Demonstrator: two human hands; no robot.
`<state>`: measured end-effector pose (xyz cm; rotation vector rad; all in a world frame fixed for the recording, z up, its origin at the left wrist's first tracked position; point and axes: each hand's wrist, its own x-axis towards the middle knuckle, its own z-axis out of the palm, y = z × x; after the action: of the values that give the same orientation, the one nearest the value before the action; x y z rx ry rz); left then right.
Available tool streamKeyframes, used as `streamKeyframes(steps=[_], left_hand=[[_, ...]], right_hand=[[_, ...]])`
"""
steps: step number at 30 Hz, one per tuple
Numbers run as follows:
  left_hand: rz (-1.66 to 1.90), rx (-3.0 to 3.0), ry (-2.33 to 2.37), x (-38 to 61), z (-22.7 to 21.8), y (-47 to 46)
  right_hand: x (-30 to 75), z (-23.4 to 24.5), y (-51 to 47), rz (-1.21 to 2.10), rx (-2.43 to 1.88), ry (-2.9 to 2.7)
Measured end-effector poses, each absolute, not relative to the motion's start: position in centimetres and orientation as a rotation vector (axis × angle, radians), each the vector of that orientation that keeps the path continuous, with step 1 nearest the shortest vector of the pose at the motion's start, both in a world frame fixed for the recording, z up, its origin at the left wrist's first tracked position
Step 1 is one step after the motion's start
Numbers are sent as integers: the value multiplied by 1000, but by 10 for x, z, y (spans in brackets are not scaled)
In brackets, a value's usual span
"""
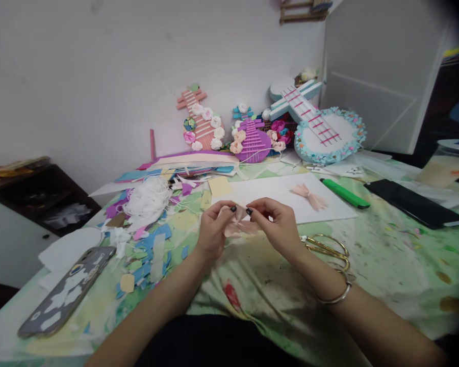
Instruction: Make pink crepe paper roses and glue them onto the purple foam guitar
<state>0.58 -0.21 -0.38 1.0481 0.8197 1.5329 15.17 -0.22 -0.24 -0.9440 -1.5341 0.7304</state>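
Between my two hands is a peach paper flower with loose, spread petals. My left hand pinches its left upper edge between thumb and fingers. From the other side my right hand pinches the same paper, a silver bangle on that wrist. Behind them lies a white sheet, and on it rests a second peach paper piece, gathered at its middle like a bow. Gold-handled scissors lie beside my right wrist, their blades hidden.
A bundle of white string and blue paper scraps lie on the left, near a phone in a patterned case. On the right are a green cutter, a black phone and a plastic cup. Decorated paper guitars lean against the wall.
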Motion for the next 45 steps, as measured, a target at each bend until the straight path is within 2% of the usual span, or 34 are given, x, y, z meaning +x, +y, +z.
streamKeyframes(steps=[26,45], left_hand=[[1542,1137,866,5,-5,-3],[1589,1217,905,5,-2,-4]], right_hand=[[153,-5,-3,531,-907,-1602],[153,-4,-5,535,-887,-1620]])
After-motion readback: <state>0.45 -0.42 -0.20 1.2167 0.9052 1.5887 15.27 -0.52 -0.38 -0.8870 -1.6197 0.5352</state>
